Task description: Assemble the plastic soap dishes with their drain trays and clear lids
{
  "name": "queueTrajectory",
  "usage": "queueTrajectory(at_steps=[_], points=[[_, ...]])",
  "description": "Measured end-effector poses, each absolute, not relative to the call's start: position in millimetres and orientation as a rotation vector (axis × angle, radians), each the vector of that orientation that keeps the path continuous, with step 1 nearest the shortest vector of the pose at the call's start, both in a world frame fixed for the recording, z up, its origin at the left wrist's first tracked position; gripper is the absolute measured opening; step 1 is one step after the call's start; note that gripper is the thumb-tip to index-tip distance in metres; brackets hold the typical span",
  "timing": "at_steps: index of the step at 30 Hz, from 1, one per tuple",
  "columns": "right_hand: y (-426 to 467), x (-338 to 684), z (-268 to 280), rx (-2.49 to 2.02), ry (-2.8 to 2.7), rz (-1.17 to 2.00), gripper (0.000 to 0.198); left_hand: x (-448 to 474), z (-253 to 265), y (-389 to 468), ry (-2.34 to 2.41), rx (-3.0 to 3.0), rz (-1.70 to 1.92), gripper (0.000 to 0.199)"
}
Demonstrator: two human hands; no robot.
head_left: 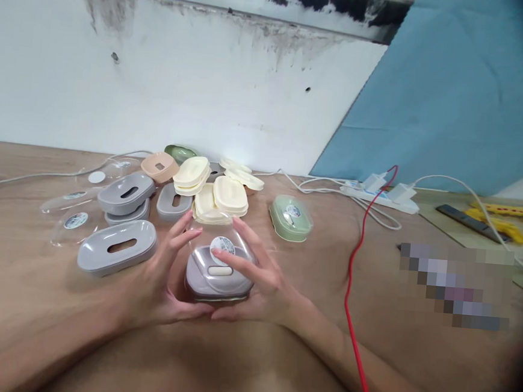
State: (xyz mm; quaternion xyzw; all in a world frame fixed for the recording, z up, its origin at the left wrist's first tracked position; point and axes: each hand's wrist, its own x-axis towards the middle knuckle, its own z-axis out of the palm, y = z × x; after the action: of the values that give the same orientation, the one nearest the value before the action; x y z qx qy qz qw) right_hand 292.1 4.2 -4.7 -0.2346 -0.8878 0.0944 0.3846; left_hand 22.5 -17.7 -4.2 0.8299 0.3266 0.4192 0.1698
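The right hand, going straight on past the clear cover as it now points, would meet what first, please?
Past the clear cover, the right hand would probably meet the cream plastic pieces first, though depth is hard to judge here.

cover label (227, 245) illegible, red cable (348, 281) cropped

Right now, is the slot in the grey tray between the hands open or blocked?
Blocked: pale cream, not brown tabletop, shows in the slot of the grey tray. Whether it fills the slot or lies beneath, I cannot tell.
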Motion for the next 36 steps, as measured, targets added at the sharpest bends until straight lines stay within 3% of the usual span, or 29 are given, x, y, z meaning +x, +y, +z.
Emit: queueTrajectory(at_steps=[7,14,17,20,27,30,34,36], points=[[10.2,294.7,-3.8,-0.614,-2.192,0.306,0.072,17.0,-6.3,-16.0,0.945,2.282,1.201,0.102],[11.5,292.1,-14.5,-0.670,-2.045,0.417,0.094,10.5,-3.8,-4.0,0.986,2.416,1.172,0.110],[10.5,291.9,-14.1,-0.747,-2.006,0.437,0.089,8.3,-4.7,-1.9,0.965,2.421,1.127,0.121],[7.3,290.3,-6.1,-0.780,-1.999,0.381,0.084,7.3,-5.0,-2.5,1.030,2.452,1.162,0.110],[5.8,293.8,0.2,-0.817,-2.148,0.394,0.119,5.6,-4.6,-2.0,1.063,2.450,1.245,0.097],[7.9,297.2,2.0,-0.933,-2.169,0.404,0.113,3.3,-8.4,1.9,1.062,2.428,1.193,0.094],[9.4,300.9,7.4,-1.032,-2.193,0.525,0.095,2.8,-15.4,7.3,1.008,2.333,0.927,0.113],[10.1,303.2,7.4,-1.039,-2.223,0.591,0.093,3.8,-17.4,8.8,0.936,2.269,0.852,0.113]])
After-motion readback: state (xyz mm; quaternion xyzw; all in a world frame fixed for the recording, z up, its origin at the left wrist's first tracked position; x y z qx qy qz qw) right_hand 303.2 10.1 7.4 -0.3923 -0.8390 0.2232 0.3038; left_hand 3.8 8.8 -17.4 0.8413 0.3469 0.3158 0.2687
